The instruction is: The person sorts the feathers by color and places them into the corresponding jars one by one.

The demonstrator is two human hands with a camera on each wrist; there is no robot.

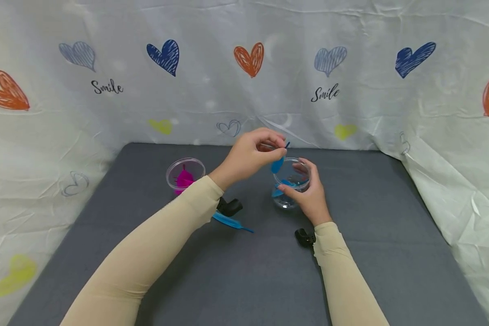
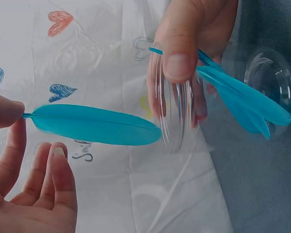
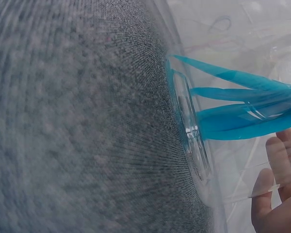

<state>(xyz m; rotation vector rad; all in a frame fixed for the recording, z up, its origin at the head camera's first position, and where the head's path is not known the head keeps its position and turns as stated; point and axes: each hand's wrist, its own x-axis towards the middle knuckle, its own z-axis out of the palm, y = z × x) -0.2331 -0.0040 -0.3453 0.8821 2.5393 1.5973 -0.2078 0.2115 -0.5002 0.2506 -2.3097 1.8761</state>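
My left hand [image 1: 252,151] pinches a blue feather [image 2: 94,124] by its quill between thumb and forefinger, the vane pointing at the mouth of a clear plastic jar [image 1: 287,199]. In the left wrist view the feather's tip meets or overlaps the jar's rim. My right hand [image 1: 311,194] grips the jar near its rim, thumb on the near side. Several blue feathers [image 3: 247,119] lean inside that jar. To the left stands a second clear jar [image 1: 172,168] with magenta feathers [image 1: 184,178] in it, partly hidden by my left forearm.
Another blue feather [image 1: 230,221] lies on the grey tabletop [image 1: 244,280] below my left wrist. Black wrist cameras [image 1: 230,207] hang at both cuffs. A white curtain [image 1: 203,99] printed with hearts rises behind the table's far edge.
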